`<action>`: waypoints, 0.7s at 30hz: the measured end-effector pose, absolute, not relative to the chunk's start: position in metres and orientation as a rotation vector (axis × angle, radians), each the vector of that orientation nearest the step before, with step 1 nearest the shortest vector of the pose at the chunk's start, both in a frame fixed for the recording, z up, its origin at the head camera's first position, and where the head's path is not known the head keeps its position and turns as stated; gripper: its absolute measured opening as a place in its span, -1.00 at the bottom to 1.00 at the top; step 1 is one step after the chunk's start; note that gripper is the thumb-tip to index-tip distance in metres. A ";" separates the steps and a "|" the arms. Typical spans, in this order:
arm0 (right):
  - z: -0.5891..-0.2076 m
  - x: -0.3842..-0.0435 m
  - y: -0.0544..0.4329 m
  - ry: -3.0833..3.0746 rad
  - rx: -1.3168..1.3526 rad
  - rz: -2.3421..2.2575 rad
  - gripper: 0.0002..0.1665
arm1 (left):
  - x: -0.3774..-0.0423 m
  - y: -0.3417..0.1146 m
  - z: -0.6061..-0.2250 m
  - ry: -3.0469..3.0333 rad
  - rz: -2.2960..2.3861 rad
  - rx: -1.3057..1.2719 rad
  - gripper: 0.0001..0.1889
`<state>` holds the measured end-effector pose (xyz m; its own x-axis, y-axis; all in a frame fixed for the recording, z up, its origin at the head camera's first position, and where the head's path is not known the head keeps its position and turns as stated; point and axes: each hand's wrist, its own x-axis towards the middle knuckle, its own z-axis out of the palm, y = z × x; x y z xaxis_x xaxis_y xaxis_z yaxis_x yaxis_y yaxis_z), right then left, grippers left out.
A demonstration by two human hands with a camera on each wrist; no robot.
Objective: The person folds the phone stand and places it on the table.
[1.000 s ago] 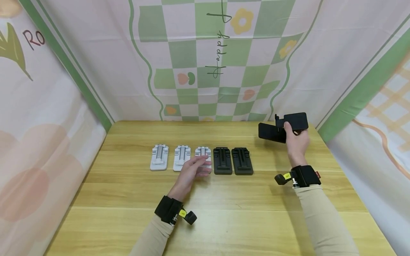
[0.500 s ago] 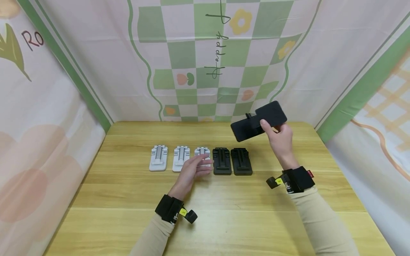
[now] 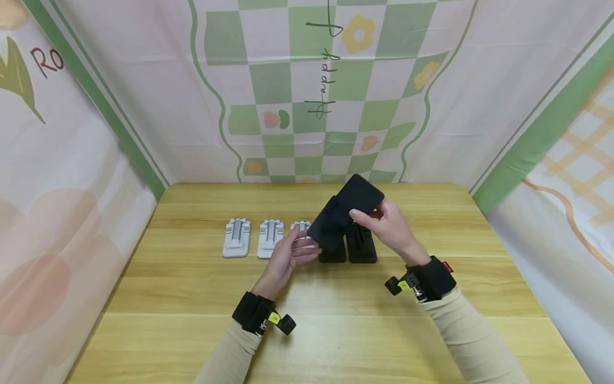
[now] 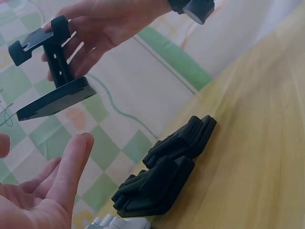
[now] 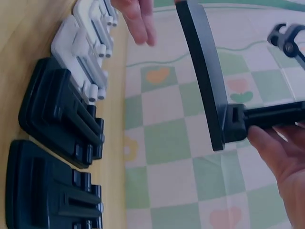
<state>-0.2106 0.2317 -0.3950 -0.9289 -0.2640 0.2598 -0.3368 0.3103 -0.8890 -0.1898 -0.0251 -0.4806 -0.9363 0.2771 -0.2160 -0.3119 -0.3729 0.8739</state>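
An unfolded black phone stand (image 3: 336,216) is held up over the row of folded stands by my right hand (image 3: 390,229), whose thumb and fingers grip its upper part. In the left wrist view its base (image 4: 57,100) tilts above my left fingers, with the hinged arm rising from it to the holder plate. My left hand (image 3: 283,261) has its fingers extended, palm turned toward the stand, fingertips close to the base's lower end. Under the held stand lie two folded black phone stands (image 3: 362,248), partly covered by it in the head view.
Three folded white phone stands line up left of the black ones: one at the far left (image 3: 236,238), one in the middle (image 3: 270,240), and one (image 3: 301,226) partly behind my left hand. A patterned cloth (image 3: 266,80) hangs at the wooden table's (image 3: 331,341) back edge.
My right hand has carried the black phone stand from the table's right side leftward to my left hand, turning it as it moved. The left hand has stayed nearly in place.
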 end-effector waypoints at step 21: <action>-0.400 -0.211 0.215 -2.733 1.035 1.606 -0.59 | -0.186 -0.026 -0.482 1.512 2.254 0.184 -0.49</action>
<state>-0.2115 0.2145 -0.3996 -0.7907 -0.5962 0.1390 -0.4117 0.3497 -0.8416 -0.1859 -0.0257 -0.4816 -0.9038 0.4108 -0.1203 -0.2671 -0.3215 0.9085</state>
